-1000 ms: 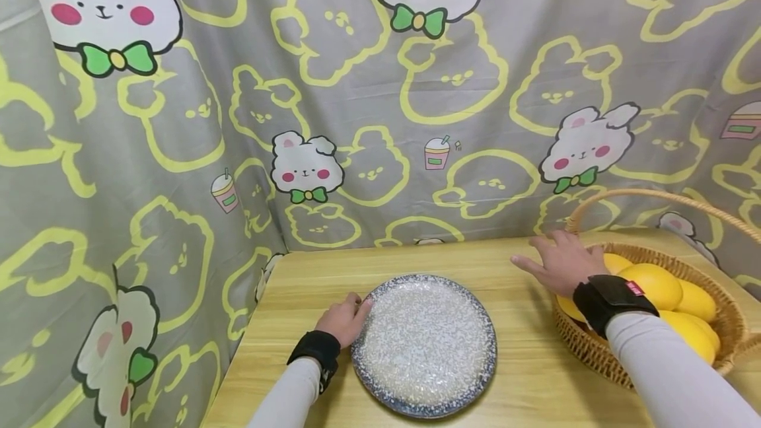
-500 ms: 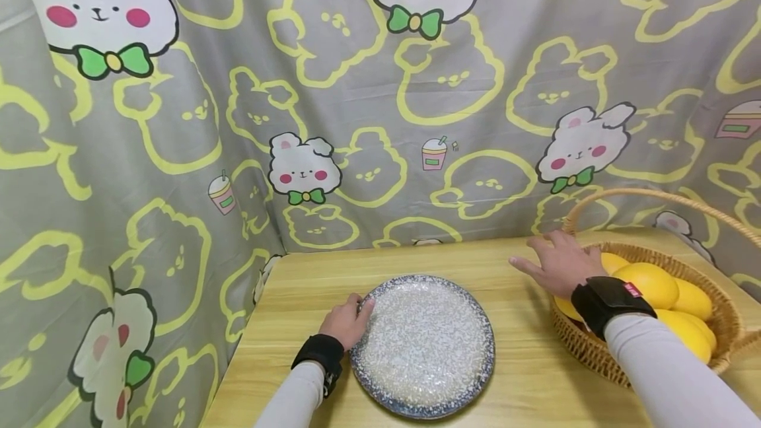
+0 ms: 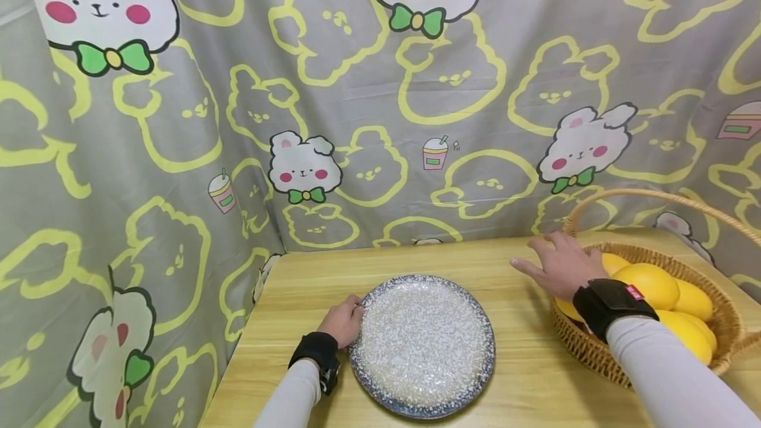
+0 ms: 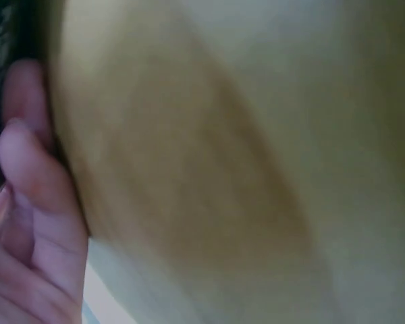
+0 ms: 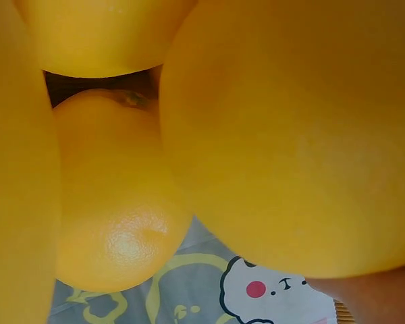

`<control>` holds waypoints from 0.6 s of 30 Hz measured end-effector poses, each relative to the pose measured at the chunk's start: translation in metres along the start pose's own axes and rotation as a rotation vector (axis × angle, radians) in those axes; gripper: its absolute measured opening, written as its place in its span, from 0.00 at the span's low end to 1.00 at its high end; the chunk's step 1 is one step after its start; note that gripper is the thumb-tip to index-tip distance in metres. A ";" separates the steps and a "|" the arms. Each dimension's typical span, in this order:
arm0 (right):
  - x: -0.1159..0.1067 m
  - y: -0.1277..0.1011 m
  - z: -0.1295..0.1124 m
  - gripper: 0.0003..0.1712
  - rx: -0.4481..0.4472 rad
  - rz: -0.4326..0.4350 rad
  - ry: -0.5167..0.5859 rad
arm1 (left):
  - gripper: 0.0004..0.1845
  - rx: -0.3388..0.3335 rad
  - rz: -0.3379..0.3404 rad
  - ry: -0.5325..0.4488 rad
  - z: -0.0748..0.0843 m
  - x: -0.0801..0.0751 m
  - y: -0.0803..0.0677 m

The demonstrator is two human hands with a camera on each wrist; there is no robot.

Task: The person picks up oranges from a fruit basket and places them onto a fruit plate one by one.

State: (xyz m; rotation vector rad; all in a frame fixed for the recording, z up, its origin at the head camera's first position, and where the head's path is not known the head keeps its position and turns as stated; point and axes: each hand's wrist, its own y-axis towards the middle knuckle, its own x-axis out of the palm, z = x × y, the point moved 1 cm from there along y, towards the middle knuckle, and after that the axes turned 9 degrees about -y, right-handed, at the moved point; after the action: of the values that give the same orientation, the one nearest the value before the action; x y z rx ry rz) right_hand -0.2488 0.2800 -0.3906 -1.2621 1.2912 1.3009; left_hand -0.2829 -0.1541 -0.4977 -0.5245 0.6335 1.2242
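The left hand rested at the left rim of the round blue-and-white speckled ceramic plate, fingers curled against the edge, though whether they truly gripped it could not be told, the left wrist view being only a blur of fingertips and a tan surface; the plate lay flat on the pale wooden table, just to the right of that hand, and well apart from the woven wicker basket with its arched handle at the table's right end; the right hand hovered over the basket's near-left rim, fingers spread and fairly straight, holding nothing; the large yellow-orange citrus fruits lay piled directly beneath and to the right of its wrist, filling the right wrist view; so the right hand was much the nearer to the fruit, the left to the plate.
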 end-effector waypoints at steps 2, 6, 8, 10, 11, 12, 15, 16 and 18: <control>0.000 0.000 0.000 0.50 -0.002 0.004 -0.004 | 0.19 -0.017 -0.027 -0.057 -0.002 -0.002 0.000; 0.002 0.000 0.000 0.49 -0.007 0.009 0.001 | 0.19 -0.043 -0.061 -0.143 -0.004 -0.007 0.000; 0.003 -0.001 0.000 0.49 -0.012 0.013 0.005 | 0.19 -0.053 -0.068 -0.172 -0.006 -0.008 -0.002; 0.004 -0.001 0.001 0.50 -0.014 0.016 0.007 | 0.19 -0.059 -0.071 -0.198 -0.006 -0.010 -0.003; 0.004 -0.001 0.001 0.49 -0.015 0.017 0.006 | 0.19 -0.060 -0.073 -0.210 -0.007 -0.010 -0.004; 0.004 -0.001 0.001 0.49 -0.015 0.018 0.004 | 0.19 -0.060 -0.073 -0.221 -0.007 -0.010 -0.004; 0.004 -0.001 0.000 0.49 -0.013 0.018 0.001 | 0.19 -0.059 -0.064 -0.247 -0.009 -0.010 -0.005; 0.003 -0.001 0.000 0.49 -0.013 0.019 0.001 | 0.19 -0.058 -0.060 -0.256 -0.009 -0.009 -0.005; 0.003 -0.001 0.000 0.49 -0.011 0.017 0.002 | 0.20 -0.061 -0.050 -0.270 -0.011 -0.008 -0.006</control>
State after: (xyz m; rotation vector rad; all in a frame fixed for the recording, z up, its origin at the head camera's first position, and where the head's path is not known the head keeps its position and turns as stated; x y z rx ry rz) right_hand -0.2478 0.2795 -0.3936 -1.2627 1.3009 1.3207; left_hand -0.2808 -0.1688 -0.4998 -0.4133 0.3533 1.2431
